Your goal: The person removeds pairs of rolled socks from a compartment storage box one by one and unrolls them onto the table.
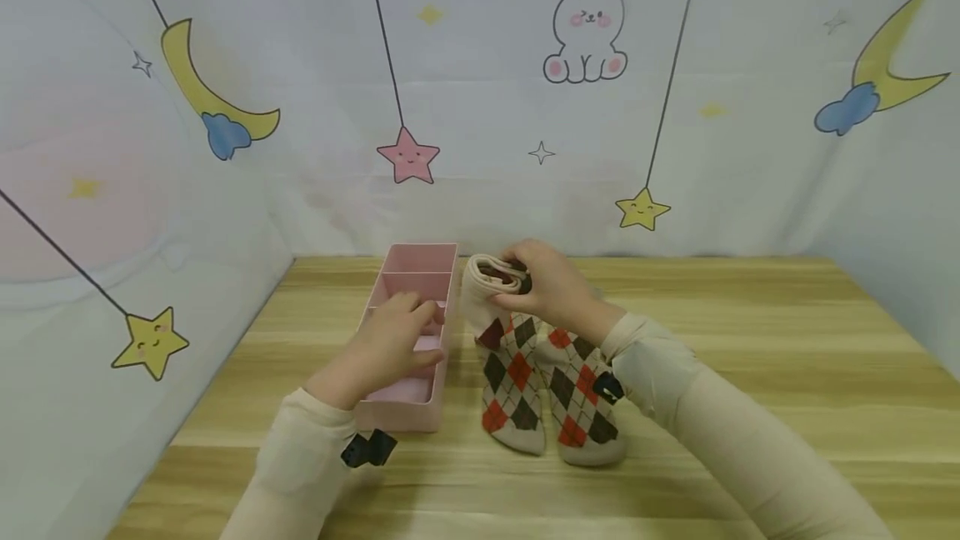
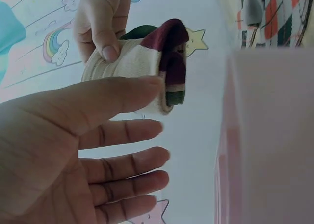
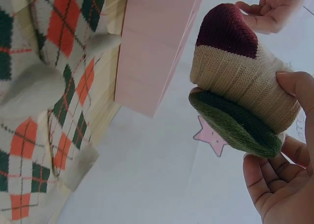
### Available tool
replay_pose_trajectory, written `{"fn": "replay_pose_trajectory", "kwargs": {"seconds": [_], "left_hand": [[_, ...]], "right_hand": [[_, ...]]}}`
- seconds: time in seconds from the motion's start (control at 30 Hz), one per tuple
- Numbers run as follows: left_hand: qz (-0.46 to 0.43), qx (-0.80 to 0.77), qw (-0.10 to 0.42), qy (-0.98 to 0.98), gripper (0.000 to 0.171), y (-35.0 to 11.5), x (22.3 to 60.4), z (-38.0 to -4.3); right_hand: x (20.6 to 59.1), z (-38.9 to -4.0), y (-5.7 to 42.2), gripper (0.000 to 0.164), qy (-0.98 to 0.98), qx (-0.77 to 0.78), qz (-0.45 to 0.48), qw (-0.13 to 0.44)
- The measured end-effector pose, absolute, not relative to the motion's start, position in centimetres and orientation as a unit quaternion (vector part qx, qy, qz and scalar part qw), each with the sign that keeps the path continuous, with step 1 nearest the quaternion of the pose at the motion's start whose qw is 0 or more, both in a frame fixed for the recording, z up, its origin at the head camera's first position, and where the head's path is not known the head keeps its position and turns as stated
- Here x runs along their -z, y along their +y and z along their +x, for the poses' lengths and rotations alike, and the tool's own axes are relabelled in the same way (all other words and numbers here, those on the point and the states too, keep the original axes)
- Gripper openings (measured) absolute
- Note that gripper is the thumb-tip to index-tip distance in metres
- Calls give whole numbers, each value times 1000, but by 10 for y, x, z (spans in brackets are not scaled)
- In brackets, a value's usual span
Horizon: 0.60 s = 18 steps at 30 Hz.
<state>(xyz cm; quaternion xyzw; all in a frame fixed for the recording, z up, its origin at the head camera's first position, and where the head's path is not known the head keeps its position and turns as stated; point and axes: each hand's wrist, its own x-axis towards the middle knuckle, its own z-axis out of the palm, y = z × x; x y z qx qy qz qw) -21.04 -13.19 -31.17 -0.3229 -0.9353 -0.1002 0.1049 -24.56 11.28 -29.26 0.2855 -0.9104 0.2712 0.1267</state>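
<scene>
Socks [image 1: 513, 394]: two, argyle, lying on desk [image 1: 787, 332]. Box [image 1: 401, 417]: pink, divided, just left of them. Left hand [image 1: 393, 336]: above box, fingers extended, thumb apart, holding nothing. Right hand [image 1: 555, 286]: thumb and fingers pinching roll [image 1: 480, 298], cream with maroon and green, raised near box's right side. Handling, as judged: pinch best taken across all layers, lest the coil loosen; left hand best used to steady box or support the free end. Brands, labels, writing: none legible. Backdrop [image 1: 495, 115]: printed drawings only.
</scene>
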Motion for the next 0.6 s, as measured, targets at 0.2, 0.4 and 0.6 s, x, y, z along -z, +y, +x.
{"fn": "replay_pose_trajectory", "kwargs": {"seconds": [0.2,0.4,0.6], "left_hand": [[-328,108,130,-929,34,-114,317,-207],[-362,122,178,-907,35,-100,330,-208],[-385,117,212,-891,37,-83,341,-206]], "right_hand": [[293,-234,132,43,-919,-263,264,130],[295,-224,148,44,-923,-269,245,127],[303,-215,166,40,-926,-271,226,132]]}}
